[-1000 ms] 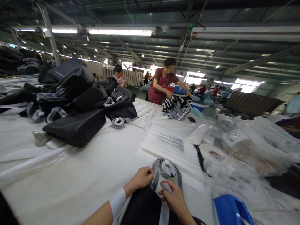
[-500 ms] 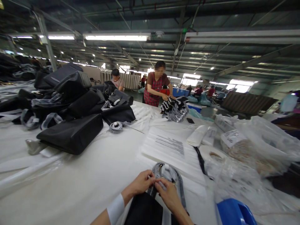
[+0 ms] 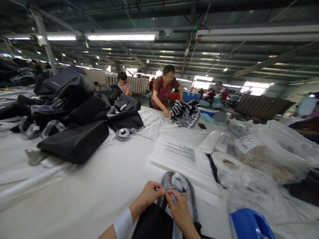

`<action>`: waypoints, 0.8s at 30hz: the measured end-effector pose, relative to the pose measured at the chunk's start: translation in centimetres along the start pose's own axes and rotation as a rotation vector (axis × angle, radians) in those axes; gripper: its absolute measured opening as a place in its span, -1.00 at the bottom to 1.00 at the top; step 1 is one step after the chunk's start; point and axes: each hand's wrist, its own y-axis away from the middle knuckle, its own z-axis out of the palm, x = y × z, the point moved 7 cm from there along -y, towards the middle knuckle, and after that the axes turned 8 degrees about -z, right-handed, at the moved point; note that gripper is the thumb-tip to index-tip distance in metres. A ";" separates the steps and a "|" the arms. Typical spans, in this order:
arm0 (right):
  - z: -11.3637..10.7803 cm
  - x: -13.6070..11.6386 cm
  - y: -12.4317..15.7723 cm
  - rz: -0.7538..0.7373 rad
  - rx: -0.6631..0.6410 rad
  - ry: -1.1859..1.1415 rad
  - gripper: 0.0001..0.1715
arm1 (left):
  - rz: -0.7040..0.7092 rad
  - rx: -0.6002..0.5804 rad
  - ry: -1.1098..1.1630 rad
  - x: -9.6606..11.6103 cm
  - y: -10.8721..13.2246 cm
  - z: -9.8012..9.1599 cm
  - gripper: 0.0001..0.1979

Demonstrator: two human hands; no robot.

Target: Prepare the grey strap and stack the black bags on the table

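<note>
In front of me a black bag (image 3: 152,223) lies on the white table, with plastic-wrapped straps (image 3: 177,181) looped beyond it. My left hand (image 3: 151,194) reaches in over the bag with thumb and fingertips pinched together. Opposite it, my right hand (image 3: 178,203) is pinched too, and the fingertips of both hands meet just over the near side of the strap loop. Whatever they hold there is too small to make out. Gold-coloured metal parts show among the wrapped straps beside my right hand.
Black bags (image 3: 74,141) are heaped on the left. Printed white sheets (image 3: 178,152) lie stacked ahead. On the right are a tape roll (image 3: 224,162), clear plastic bags (image 3: 286,149) and a blue plastic object (image 3: 251,224). Across the table a co-worker (image 3: 164,91) stands by bundled straps (image 3: 185,114).
My hands stay pinched together in nearly the same place. Across the table, one of the co-worker's hands has moved off the strap bundle, down and to the left toward the tabletop.
</note>
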 end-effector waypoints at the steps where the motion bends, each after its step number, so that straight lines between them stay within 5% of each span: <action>1: 0.1 0.1 0.0 0.008 0.008 -0.011 -0.63 | 0.003 0.013 -0.011 0.0 -0.1 0.0 -0.75; 8: 0.8 2.6 0.6 0.178 0.048 -0.175 -0.61 | 0.014 0.012 -0.041 1.2 0.9 -0.1 -0.85; 15: 0.7 3.7 2.6 0.353 0.024 -0.520 -0.38 | -0.022 -0.099 0.252 3.6 2.8 0.7 -0.90; 24: 0.0 5.7 4.8 0.479 0.088 -0.754 -0.44 | -0.157 -0.116 0.313 1.3 1.9 1.1 -0.69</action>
